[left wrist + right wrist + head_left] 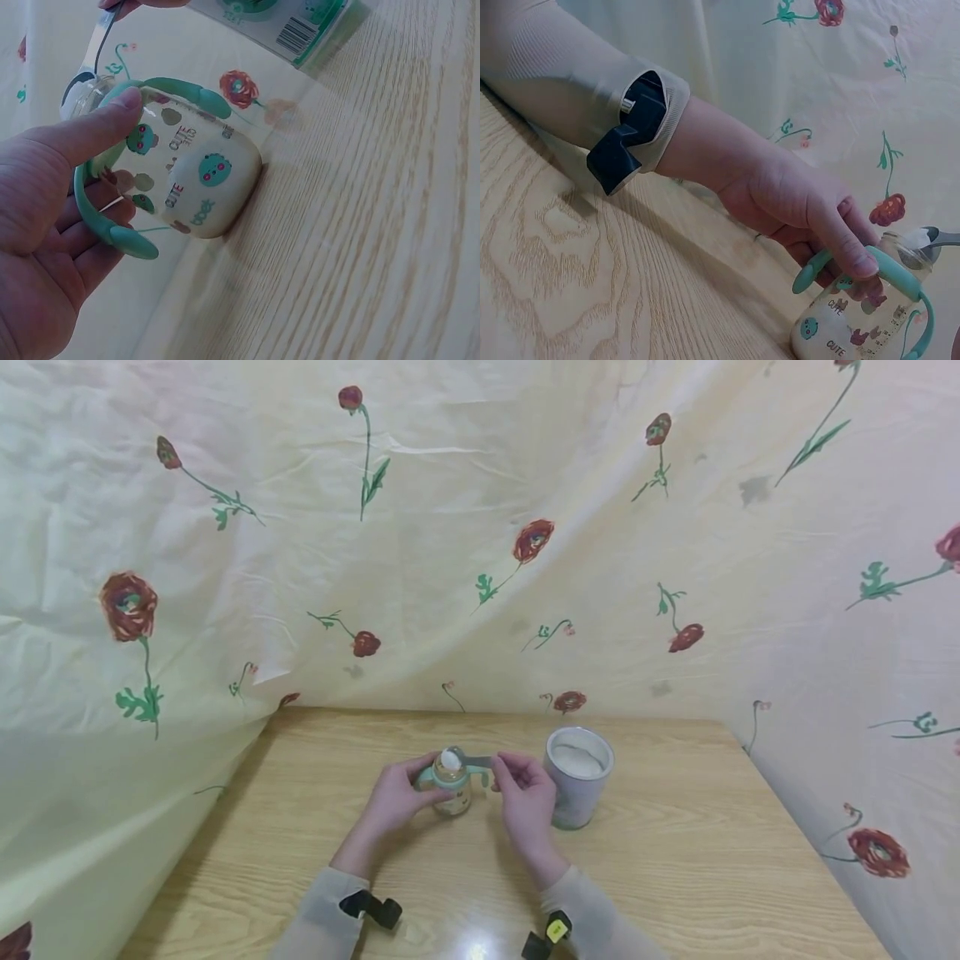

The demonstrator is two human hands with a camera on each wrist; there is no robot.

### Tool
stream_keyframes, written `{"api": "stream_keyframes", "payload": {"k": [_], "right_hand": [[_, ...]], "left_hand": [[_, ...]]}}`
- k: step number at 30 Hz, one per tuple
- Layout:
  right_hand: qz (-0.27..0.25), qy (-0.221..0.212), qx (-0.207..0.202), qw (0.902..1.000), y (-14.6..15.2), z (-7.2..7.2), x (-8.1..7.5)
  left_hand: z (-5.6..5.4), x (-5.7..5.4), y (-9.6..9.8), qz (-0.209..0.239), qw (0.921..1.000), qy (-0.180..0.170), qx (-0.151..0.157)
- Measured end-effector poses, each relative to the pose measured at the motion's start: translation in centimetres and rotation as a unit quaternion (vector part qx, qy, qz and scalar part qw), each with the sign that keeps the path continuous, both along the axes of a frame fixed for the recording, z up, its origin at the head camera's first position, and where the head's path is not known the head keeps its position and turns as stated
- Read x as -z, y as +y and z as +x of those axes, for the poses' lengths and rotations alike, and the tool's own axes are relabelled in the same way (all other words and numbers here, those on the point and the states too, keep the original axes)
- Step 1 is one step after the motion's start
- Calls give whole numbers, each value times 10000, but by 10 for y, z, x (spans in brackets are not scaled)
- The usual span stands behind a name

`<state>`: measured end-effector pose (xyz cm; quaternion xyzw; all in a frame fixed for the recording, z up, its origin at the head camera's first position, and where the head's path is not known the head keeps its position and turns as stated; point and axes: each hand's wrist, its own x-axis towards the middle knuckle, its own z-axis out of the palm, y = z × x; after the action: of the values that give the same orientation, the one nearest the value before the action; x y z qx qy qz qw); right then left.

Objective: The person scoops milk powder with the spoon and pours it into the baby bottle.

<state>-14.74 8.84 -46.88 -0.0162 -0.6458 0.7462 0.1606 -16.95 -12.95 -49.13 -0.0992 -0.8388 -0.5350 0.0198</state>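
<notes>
A clear baby bottle (454,805) with a mint-green two-handled collar stands on the table, its mouth uncapped. My left hand (395,797) grips it around the collar, the thumb (120,112) lying across the near side in the left wrist view. Cartoon faces and the word CUTE decorate the bottle's wall. My right hand (527,793) pinches the handle of a grey scoop (478,762), whose bowl is over the bottle's mouth. White powder (450,759) shows there. In the right wrist view the scoop (946,238) enters from the right, while most of the right hand is out of frame.
Just right of the right hand stands an open can (576,797) with white powder inside; its barcode side (289,34) shows in the left wrist view. The wooden table (675,827) runs back to a flower-printed cloth (450,568), which also hangs at both sides.
</notes>
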Motion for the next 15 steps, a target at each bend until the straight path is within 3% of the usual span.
{"api": "stream_keyframes", "payload": {"k": [8, 15], "right_hand": [[368, 427, 114, 9983, 0, 3, -2], [856, 1297, 67, 9878, -1, 2, 3]], "left_hand": [[2, -1, 1, -4, 10000, -69, 3], [2, -2, 0, 56, 10000, -5, 1]]}}
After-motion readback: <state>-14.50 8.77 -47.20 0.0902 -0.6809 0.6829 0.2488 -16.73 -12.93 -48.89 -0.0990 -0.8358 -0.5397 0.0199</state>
